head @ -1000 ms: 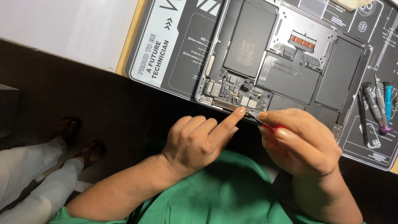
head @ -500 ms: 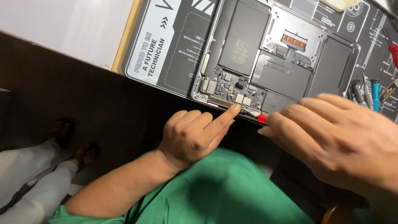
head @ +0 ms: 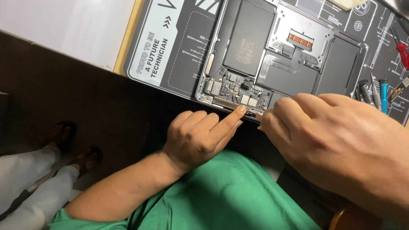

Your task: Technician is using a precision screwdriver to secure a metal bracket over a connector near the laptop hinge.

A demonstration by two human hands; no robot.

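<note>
An opened laptop lies bottom-up on a dark repair mat, its black battery cells and circuit board bare. My left hand is curled, and its outstretched index fingertip presses the laptop's near edge just below the board. My right hand is large and close to the camera. Its bent fingers meet the same edge just right of that fingertip. Whatever is under those fingers is hidden.
Several small tools and a red-handled screwdriver lie on the mat to the laptop's right. A white sheet covers the table's far left. Another person's pale trouser legs and sandalled feet show below the table edge.
My right hand has come closer and further left along the laptop's near edge, and the red tool tip seen beside it no longer shows. My left index finger stays on the edge.
</note>
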